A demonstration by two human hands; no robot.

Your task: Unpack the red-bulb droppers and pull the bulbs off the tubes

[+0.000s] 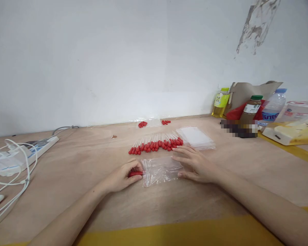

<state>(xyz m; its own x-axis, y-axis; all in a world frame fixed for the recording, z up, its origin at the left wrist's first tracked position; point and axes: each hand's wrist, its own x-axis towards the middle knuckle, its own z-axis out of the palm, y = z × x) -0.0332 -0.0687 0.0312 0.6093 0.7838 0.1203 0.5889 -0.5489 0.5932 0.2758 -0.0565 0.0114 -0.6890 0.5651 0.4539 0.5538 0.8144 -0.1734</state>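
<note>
My left hand (127,175) is closed around a small bundle of red-headed sticks (136,174). Their thin ends point right, at the left end of a clear plastic bag (161,169) lying flat on the table. How far the sticks reach inside is hard to tell. My right hand (195,165) rests at the bag's other end, its fingers spread and its thumb apart, touching the plastic. Just beyond the hands lies a row of red-headed sticks (154,146), heads towards me. A stack of clear bags (196,136) lies behind my right hand.
Bagged red-headed sticks (142,124) lie near the wall. On the left are a power strip (41,149) and tangled white cables (28,171). Bottles, among them a green-capped one (251,108), a grey bag (254,92) and a yellow package (292,133) stand at the right.
</note>
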